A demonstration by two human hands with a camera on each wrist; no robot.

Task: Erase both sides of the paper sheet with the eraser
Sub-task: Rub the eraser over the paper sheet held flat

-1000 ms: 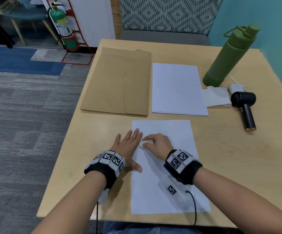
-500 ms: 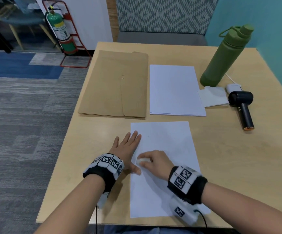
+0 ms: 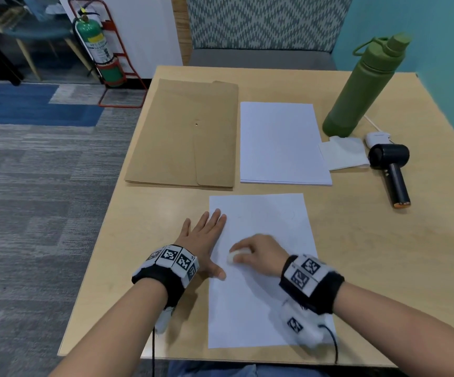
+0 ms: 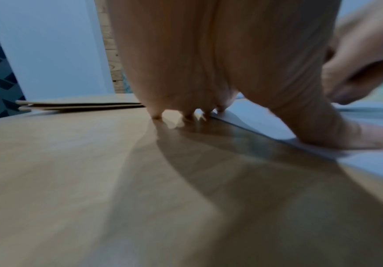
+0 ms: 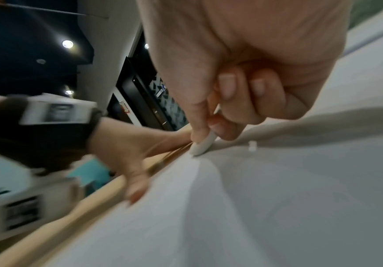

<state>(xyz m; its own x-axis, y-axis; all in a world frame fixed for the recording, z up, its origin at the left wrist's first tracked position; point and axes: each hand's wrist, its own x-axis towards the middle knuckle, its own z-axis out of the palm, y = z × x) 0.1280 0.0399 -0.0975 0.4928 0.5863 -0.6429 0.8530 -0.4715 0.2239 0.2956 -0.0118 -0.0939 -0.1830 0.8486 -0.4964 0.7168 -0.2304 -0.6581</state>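
Observation:
A white paper sheet (image 3: 261,308) lies flat on the wooden table (image 3: 370,254) in front of me. My left hand (image 3: 206,240) lies flat with straight fingers on the sheet's left edge, thumb (image 4: 368,137) pressing the paper (image 4: 380,162). My right hand (image 3: 258,257) pinches a small white eraser (image 3: 231,258) between thumb and curled fingers, its tip touching the sheet near the left edge. In the right wrist view the eraser (image 5: 203,144) meets the paper (image 5: 277,198) just beside my left hand (image 5: 126,150).
Behind the sheet lie a brown envelope (image 3: 185,131) and a stack of white paper (image 3: 283,142). At the far right stand a green bottle (image 3: 362,85), a folded tissue (image 3: 342,153), a white charger (image 3: 378,138) and a black handheld fan (image 3: 391,172).
My right hand has drawn the eraser down the sheet toward me along the left edge. My left hand stays flat on the edge.

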